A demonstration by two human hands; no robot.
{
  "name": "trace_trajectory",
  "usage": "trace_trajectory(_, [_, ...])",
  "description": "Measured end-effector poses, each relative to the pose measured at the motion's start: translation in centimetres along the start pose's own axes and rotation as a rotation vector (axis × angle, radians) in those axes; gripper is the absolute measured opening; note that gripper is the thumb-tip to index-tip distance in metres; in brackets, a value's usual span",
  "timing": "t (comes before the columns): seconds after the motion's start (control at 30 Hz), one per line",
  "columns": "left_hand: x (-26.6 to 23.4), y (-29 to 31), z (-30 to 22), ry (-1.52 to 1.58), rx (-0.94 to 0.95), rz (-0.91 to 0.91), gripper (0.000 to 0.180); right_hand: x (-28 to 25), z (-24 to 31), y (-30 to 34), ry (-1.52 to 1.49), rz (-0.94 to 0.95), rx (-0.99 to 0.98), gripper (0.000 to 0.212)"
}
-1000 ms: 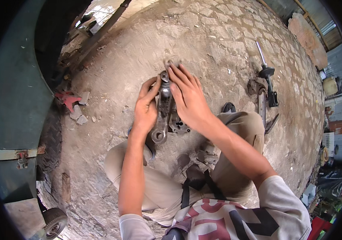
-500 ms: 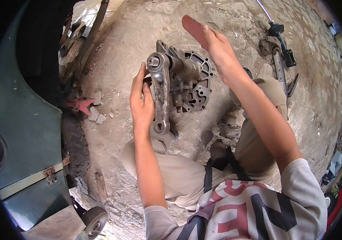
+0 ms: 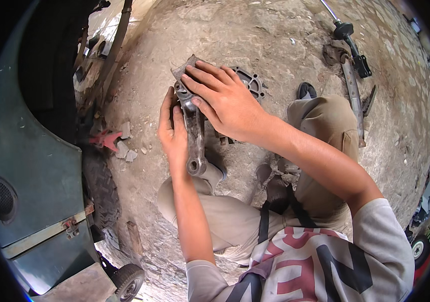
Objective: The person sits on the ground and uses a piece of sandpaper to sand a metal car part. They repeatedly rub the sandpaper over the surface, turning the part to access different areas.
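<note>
Now: our left hand (image 3: pixel 174 135) beside metal lever (image 3: pixel 195 135) | right hand (image 3: pixel 229 103) over its top | we can't tell either's grip

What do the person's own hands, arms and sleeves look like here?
The left hand and right hand are ungloved, the wrists without watch or band. Short, pale grey fabric sleeves leave the forearms bare; the matching T-shirt carries big maroon and black printed shapes.

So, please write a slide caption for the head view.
Right hand over the top of a metal lever, left hand beside it, above rough ground.
</note>
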State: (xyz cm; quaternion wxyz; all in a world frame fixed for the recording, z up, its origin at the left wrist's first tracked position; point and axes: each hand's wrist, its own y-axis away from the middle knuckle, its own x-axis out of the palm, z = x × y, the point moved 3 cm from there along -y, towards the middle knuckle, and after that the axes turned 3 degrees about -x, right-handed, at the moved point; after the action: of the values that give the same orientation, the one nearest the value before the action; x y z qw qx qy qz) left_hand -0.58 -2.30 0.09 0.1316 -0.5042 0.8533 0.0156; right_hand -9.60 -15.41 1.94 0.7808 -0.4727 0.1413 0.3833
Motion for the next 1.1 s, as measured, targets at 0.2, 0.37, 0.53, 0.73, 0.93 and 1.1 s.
trace_trajectory(0.2, [-0.4,0.0,-0.3,-0.019,0.019,0.067,0.047,-0.4,1.1,-0.2,0.084,0.035,0.030,0.041])
trace_trajectory(0.37, [-0.1,0.0,-0.7,-0.021,0.041,0.089,0.052,-0.2,0.9,-0.7,0.103,0.074,0.060,0.041])
trace_trajectory(0.53, [-0.2,0.1,-0.7,-0.010,0.015,0.107,0.056,0.2,1.5,-0.4,0.117,0.073,0.101,0.042])
trace_trajectory(0.73, [-0.2,-0.1,-0.9,0.072,-0.048,0.128,0.059,0.9,0.2,-1.6,0.080,0.043,0.043,0.044])
trace_trajectory(0.93, [-0.3,-0.1,-0.1,0.017,0.021,0.123,0.062,0.7,0.7,-0.9,0.059,0.036,0.055,0.043])
trace_trajectory(1.1, [-0.5,-0.3,0.2,0.001,-0.015,0.116,0.063,0.8,0.8,-1.0,0.079,0.009,0.058,0.041])
